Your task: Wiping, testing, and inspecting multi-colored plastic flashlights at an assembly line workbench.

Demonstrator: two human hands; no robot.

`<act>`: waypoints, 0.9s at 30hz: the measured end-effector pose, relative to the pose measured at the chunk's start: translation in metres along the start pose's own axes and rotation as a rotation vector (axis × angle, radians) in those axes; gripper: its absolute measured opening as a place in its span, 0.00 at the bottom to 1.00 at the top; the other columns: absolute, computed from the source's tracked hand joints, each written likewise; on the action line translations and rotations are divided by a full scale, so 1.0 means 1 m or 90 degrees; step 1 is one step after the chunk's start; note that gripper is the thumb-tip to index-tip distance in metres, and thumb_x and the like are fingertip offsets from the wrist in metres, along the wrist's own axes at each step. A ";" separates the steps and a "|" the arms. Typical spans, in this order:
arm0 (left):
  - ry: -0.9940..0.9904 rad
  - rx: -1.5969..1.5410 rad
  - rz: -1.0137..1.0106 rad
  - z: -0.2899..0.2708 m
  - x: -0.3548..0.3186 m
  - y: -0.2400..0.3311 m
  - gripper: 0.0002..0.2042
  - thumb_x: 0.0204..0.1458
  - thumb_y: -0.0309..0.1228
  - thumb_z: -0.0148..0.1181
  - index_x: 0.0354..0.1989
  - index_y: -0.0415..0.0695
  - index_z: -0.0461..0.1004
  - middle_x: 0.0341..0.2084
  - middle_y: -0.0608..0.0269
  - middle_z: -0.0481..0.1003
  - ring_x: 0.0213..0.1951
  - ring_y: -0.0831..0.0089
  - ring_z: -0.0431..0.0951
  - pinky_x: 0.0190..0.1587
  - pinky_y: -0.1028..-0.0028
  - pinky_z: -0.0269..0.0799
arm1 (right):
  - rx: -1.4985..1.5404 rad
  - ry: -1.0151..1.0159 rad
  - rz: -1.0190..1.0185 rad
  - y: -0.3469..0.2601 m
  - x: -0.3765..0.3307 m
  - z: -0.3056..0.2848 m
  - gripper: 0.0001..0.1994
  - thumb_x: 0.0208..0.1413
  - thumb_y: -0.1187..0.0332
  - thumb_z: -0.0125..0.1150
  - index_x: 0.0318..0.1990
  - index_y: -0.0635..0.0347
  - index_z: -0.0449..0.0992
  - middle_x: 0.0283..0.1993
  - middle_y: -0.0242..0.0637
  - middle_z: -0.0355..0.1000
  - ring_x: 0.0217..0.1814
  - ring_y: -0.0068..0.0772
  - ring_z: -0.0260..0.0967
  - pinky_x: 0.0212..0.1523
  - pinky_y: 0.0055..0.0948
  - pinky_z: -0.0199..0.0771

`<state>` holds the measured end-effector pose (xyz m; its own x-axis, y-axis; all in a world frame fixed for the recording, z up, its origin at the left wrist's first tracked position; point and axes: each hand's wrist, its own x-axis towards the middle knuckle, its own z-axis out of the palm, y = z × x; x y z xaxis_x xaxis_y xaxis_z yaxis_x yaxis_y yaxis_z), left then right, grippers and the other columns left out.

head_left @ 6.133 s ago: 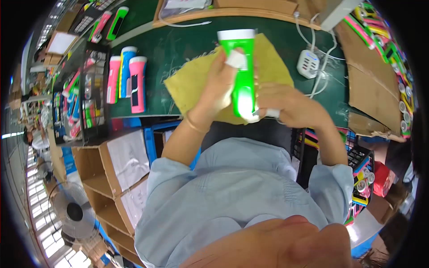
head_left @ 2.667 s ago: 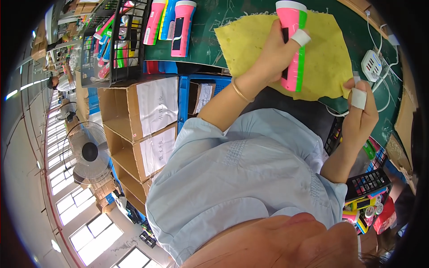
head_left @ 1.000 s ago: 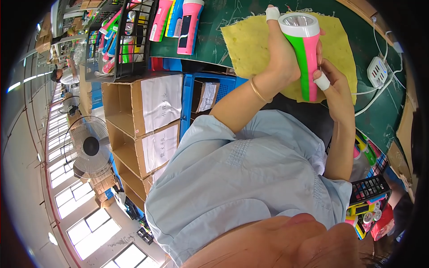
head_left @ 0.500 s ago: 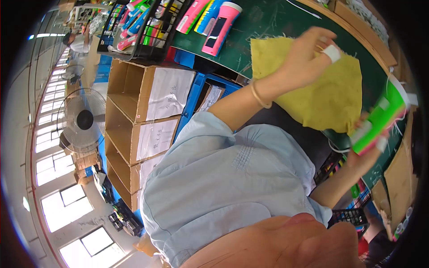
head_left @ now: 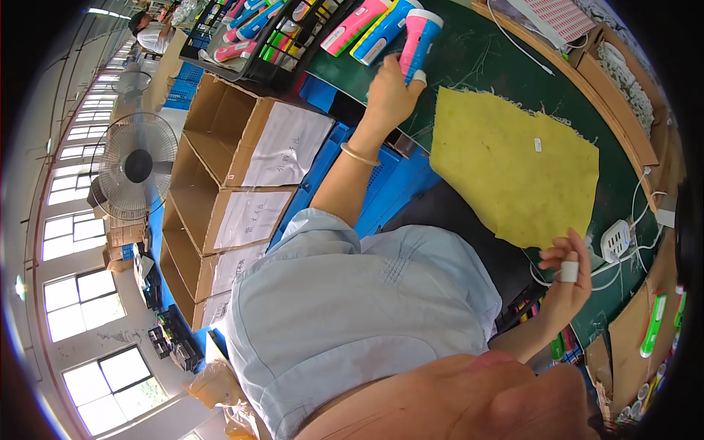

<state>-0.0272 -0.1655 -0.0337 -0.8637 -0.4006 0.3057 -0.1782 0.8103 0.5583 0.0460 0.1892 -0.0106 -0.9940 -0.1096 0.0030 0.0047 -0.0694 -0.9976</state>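
Note:
My left hand [head_left: 392, 95] is closed round the narrow end of a pink and blue flashlight [head_left: 420, 40], at the far edge of the green table. Two more flashlights lie just left of it: a blue and yellow one [head_left: 385, 33] and a pink and green one [head_left: 354, 28]. My right hand [head_left: 568, 282] is raised near the lower right corner of a yellow cloth [head_left: 513, 169], empty, its fingers loosely bent and apart. White tape wraps a finger on it. A small white piece [head_left: 538, 144] rests on the cloth.
A black basket [head_left: 257, 55] of flashlights stands at the upper left, above cardboard compartments [head_left: 220, 183]. Right of the cloth sits a white multi-port charger [head_left: 614, 240] with cables. A carton of white parts [head_left: 623, 81] and a green flashlight [head_left: 653, 326] are farther right.
My left hand has moved from over the cloth to the pink and blue flashlight and taken hold of it. The green and pink flashlight has left my right hand, which has drawn back toward the cloth.

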 end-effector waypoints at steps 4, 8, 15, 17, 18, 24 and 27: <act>-0.486 -0.770 -0.191 -0.009 -0.038 0.075 0.15 0.56 0.41 0.39 0.41 0.40 0.60 0.25 0.54 0.71 0.18 0.67 0.73 0.19 0.71 0.70 | 0.033 -0.084 -0.011 0.003 0.018 0.047 0.22 0.58 0.60 0.45 0.53 0.70 0.62 0.46 0.46 0.66 0.50 0.35 0.65 0.48 0.29 0.64; -0.728 -0.589 0.120 0.014 -0.106 0.122 0.18 0.58 0.42 0.36 0.35 0.38 0.63 0.21 0.56 0.72 0.21 0.71 0.75 0.24 0.75 0.72 | 0.139 0.214 0.051 -0.016 0.013 0.086 0.21 0.54 0.65 0.53 0.50 0.70 0.61 0.48 0.45 0.66 0.50 0.33 0.64 0.53 0.28 0.60; -0.575 -0.802 0.061 0.030 -0.097 0.126 0.20 0.49 0.36 0.56 0.48 0.38 0.62 0.41 0.57 0.67 0.41 0.72 0.68 0.43 0.74 0.66 | -0.173 0.126 -0.066 0.004 0.013 0.060 0.15 0.51 0.69 0.56 0.44 0.66 0.64 0.34 0.36 0.67 0.34 0.24 0.64 0.37 0.24 0.66; -0.629 -0.795 -0.016 0.020 -0.099 0.135 0.22 0.48 0.34 0.57 0.51 0.37 0.62 0.41 0.59 0.68 0.44 0.74 0.68 0.45 0.76 0.65 | -0.234 -0.010 -0.194 0.014 0.000 0.060 0.18 0.50 0.70 0.57 0.47 0.68 0.61 0.38 0.40 0.66 0.37 0.27 0.65 0.39 0.23 0.65; -0.649 -0.777 -0.063 0.023 -0.095 0.138 0.22 0.48 0.34 0.57 0.50 0.37 0.63 0.39 0.60 0.70 0.43 0.75 0.70 0.44 0.77 0.66 | -0.230 -0.016 -0.108 0.013 0.000 0.058 0.19 0.50 0.71 0.56 0.48 0.69 0.61 0.39 0.42 0.67 0.39 0.28 0.66 0.40 0.23 0.65; -0.616 -0.935 -0.303 0.048 -0.070 0.148 0.13 0.48 0.33 0.57 0.36 0.38 0.64 0.26 0.59 0.71 0.29 0.70 0.74 0.33 0.71 0.74 | -0.094 0.061 -0.012 0.028 0.002 0.030 0.09 0.56 0.72 0.48 0.42 0.67 0.69 0.34 0.34 0.68 0.30 0.19 0.64 0.31 0.18 0.64; -0.714 -0.919 -0.262 0.042 -0.060 0.162 0.14 0.50 0.37 0.54 0.37 0.40 0.63 0.28 0.59 0.70 0.27 0.72 0.74 0.29 0.73 0.73 | -0.058 0.105 0.008 0.033 -0.002 0.027 0.08 0.56 0.72 0.48 0.41 0.65 0.71 0.29 0.30 0.67 0.24 0.15 0.61 0.23 0.14 0.61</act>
<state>-0.0239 0.0081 0.0064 -0.8501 0.4643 -0.2486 -0.4619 -0.4306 0.7754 0.0508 0.1601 -0.0416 -0.9984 0.0548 -0.0129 0.0142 0.0222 -0.9997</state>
